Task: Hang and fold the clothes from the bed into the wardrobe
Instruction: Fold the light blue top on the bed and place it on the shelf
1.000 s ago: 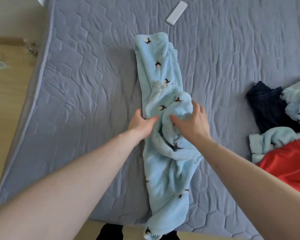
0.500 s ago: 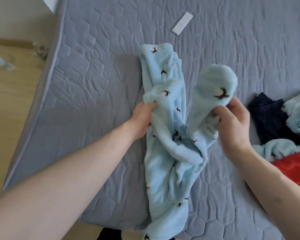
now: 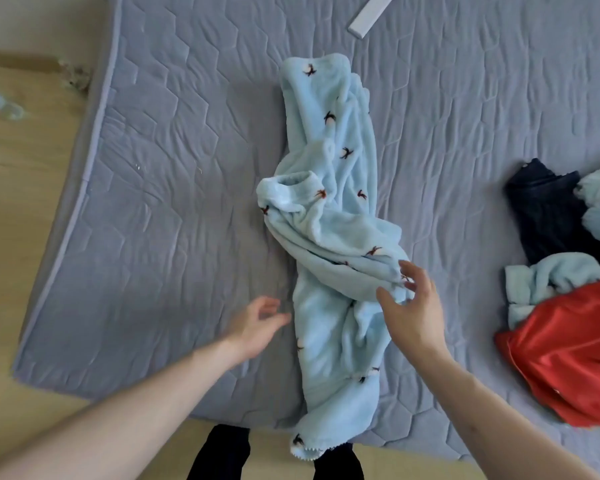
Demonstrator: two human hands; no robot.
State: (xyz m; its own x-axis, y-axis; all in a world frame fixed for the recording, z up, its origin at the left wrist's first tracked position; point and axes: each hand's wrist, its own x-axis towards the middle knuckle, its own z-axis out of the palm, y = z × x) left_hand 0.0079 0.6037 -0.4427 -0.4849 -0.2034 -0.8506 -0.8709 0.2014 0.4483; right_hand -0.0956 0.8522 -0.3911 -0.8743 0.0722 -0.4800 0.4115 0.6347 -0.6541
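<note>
- The pale blue fleece garment (image 3: 329,237) lies in a long bunched strip down the middle of the bed (image 3: 174,202), running from 12 o'clock to 6 o'clock, with its lower end hanging over the near edge of the mattress.
- The left hand (image 3: 257,323) hovers just beside the garment at about 8 o'clock, its grip released, fingers loose and holding nothing.
- The right hand (image 3: 409,306) is over the garment's right edge at about 4 o'clock; its fingers are spread and grasp nothing, though the fingertips look to be touching the fleece.
- Risk: the fabric is twisted and rumpled in the middle, so a fold made now would likely come out lumpy and fall apart when carried.
- Risk: the overhanging end could drag the garment toward the floor if the strip is tugged nearward.
- At 3 o'clock sit a dark garment (image 3: 548,216), more pale blue fleece (image 3: 548,278) and a red satin piece (image 3: 575,351), near enough to crowd a rightward spread.
- A white flat bar (image 3: 370,12) lies at 12 o'clock, well apart.
</note>
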